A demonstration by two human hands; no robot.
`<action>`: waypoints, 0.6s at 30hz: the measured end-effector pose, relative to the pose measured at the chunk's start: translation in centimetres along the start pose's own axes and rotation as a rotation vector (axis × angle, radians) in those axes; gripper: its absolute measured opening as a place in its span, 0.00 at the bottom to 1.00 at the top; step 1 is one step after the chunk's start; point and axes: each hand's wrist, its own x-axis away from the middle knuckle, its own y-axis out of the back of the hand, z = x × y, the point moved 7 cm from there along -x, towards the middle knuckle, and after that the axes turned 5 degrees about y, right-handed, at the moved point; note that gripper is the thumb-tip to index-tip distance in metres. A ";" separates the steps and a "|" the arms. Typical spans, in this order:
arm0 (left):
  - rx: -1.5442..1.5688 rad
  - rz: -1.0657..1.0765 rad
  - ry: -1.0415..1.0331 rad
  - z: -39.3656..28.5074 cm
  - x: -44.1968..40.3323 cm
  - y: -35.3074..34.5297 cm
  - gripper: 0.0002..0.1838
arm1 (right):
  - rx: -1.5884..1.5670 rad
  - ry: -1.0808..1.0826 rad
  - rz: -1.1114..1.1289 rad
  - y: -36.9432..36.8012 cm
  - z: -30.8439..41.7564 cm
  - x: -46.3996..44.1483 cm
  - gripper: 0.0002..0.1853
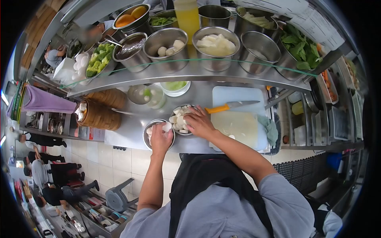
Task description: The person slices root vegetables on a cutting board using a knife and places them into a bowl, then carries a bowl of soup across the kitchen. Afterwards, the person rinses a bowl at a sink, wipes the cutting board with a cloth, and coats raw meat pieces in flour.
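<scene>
In the head view, my left hand (pixel 160 139) is over a metal bowl (pixel 145 141) at the counter's front edge, its fingers closed around a white, rounded food piece (pixel 167 126). My right hand (pixel 200 123) reaches into a second bowl of cut white chunks (pixel 183 130), just behind and to the right. Its fingers curl over the chunks, and the fingertips are partly hidden. Beside that hand, a knife with a yellow handle (pixel 217 109) lies across the white cutting boards (pixel 238 94). A few small white bits lie on the nearer board (pixel 234 123).
A shelf with a glass edge (pixel 166 73) spans the back, lined with metal tubs of food (pixel 216 43). Bamboo steamers (pixel 104 115) stand at left. A green cloth (pixel 268 129) lies at the boards' right end. Several people (pixel 43 170) are far left, near a grey stool (pixel 119 196).
</scene>
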 end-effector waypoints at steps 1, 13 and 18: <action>0.002 -0.007 0.009 -0.2 0.2 0.0 0.21 | -0.002 0.009 0.008 -0.5 0.0 0.0 0.24; 0.096 -0.049 0.037 1.2 1.0 0.1 0.19 | -0.094 -0.710 -0.058 10.1 -8.3 14.8 0.23; 0.084 -0.029 0.033 2.2 1.0 -0.5 0.20 | 0.141 -0.528 0.319 6.3 -5.4 19.3 0.23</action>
